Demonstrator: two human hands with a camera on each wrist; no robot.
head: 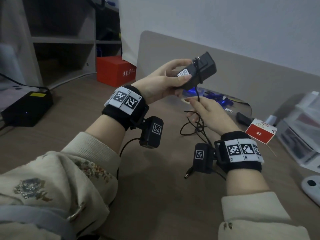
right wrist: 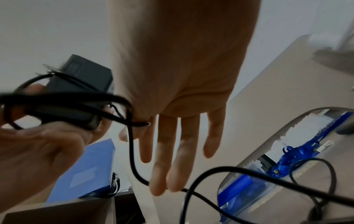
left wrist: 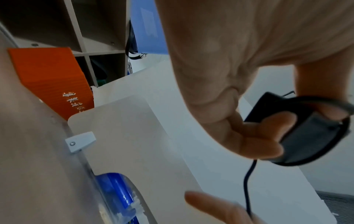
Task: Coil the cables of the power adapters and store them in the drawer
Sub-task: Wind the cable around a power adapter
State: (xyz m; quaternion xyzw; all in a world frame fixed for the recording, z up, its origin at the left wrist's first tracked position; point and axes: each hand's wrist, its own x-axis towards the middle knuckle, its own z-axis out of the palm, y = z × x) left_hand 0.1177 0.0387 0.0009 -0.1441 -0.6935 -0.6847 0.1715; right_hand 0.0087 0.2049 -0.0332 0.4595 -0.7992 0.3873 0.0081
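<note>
My left hand [head: 187, 70] grips a black power adapter [head: 197, 73] above the desk, thumb on its white label. A turn of its thin black cable [head: 198, 94] is wrapped round the body, also visible on the adapter [left wrist: 310, 136] in the left wrist view. The cable drops to my right hand [head: 190, 109], just below. There it runs through the crook of thumb and index finger, and the right-hand fingers [right wrist: 172, 151] are straight. The rest of the cable [head: 195, 127] lies in loose loops on the desk, ending in a barrel plug [head: 188, 174].
A grey divider panel [head: 225, 66] backs the desk, with a cut-out holding blue items [head: 216, 97]. A red box [head: 114, 70] and a black unit [head: 26, 108] sit left. A red-and-white box [head: 259, 132], clear plastic drawers [head: 303, 132] and a white controller [head: 311, 187] sit right.
</note>
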